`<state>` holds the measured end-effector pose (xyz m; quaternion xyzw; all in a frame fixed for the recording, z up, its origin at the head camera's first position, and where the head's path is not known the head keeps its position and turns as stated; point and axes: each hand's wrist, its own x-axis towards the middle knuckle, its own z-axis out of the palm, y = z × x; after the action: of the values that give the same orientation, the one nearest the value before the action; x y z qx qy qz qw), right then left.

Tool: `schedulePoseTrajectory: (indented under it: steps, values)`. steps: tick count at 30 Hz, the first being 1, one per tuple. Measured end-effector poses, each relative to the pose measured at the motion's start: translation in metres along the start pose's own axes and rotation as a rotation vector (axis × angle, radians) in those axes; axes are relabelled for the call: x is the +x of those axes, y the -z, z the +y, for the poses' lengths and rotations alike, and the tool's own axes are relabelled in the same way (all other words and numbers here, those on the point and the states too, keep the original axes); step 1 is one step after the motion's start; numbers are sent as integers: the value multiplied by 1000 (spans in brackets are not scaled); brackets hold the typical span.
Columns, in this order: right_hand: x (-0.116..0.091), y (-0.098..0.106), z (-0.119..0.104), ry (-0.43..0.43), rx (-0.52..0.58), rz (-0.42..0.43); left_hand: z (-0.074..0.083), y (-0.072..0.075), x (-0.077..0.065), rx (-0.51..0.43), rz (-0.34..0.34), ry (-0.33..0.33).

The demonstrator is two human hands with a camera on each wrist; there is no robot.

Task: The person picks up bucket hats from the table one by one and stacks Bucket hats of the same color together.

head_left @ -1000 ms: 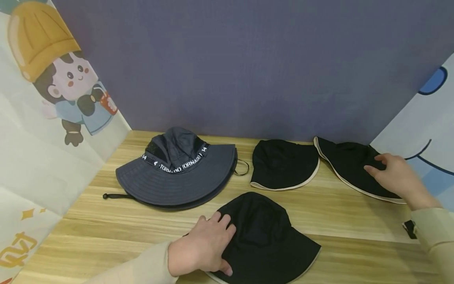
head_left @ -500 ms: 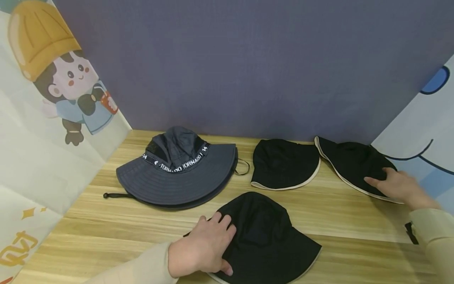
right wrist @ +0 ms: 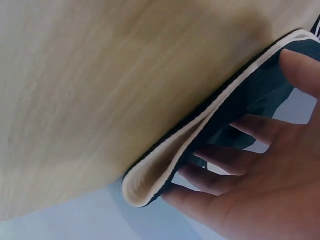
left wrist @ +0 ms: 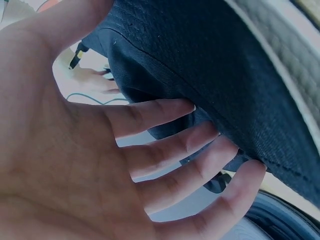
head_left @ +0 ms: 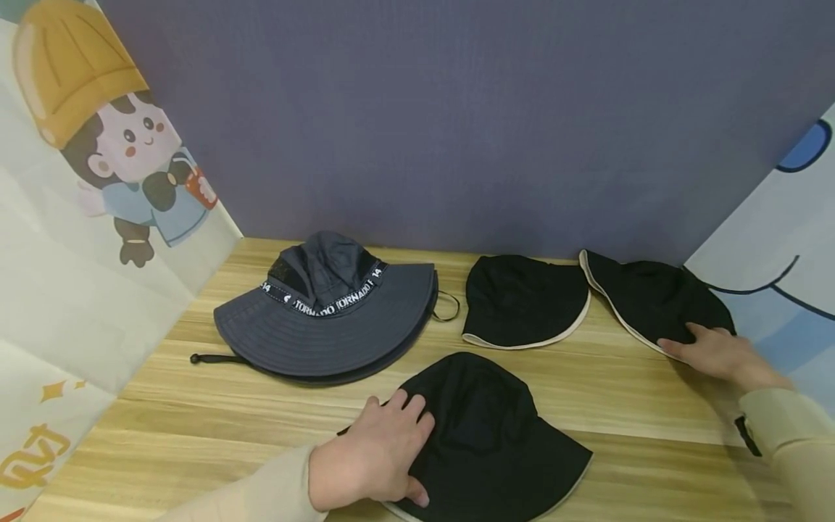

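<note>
At the front of the table lies a black bucket hat [head_left: 483, 435] with pale brim piping. My left hand [head_left: 378, 449] rests on its left side; in the left wrist view the spread fingers [left wrist: 170, 145] touch the dark cloth where crown and brim meet. Another black hat [head_left: 659, 297], with a cream-edged brim, is at the back right. My right hand [head_left: 717, 351] touches its near right brim. Seen from the right wrist, fingers [right wrist: 220, 160] and thumb lie spread along the folded brim [right wrist: 200, 120], whose pale lining shows at one end.
A third black hat [head_left: 522, 301] sits at the back, its brim meeting the right one. A dark grey wide-brimmed hat [head_left: 326, 312] with a lettered band and cord stands back left. A purple-grey panel [head_left: 417, 130] and printed side walls enclose the wooden table [head_left: 261, 428].
My right hand has come down and slightly left, from above the right hat's brim onto its near edge. The left hand and the other hats stay put.
</note>
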<state>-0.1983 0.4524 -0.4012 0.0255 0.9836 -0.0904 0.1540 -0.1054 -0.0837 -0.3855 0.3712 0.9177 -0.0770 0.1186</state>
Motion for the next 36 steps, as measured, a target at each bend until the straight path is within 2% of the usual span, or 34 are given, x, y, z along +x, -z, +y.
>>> schedulePoseTrajectory:
  steps: [9,19,26,32,36]
  values:
    - [-8,-5,-10,45,-35,4,0,0,0,-9,-5,-3]
    - [-18,-12,-18,78,-81,55,0,0,1,-21,-5,4]
    - [-23,-13,-16,135,-56,124,-3,1,1,-46,-14,3]
    - [-24,-14,-14,182,-85,135,-4,2,3,-55,-31,12]
    - [-27,-13,-13,195,-61,148,-4,3,5,-45,-26,8]
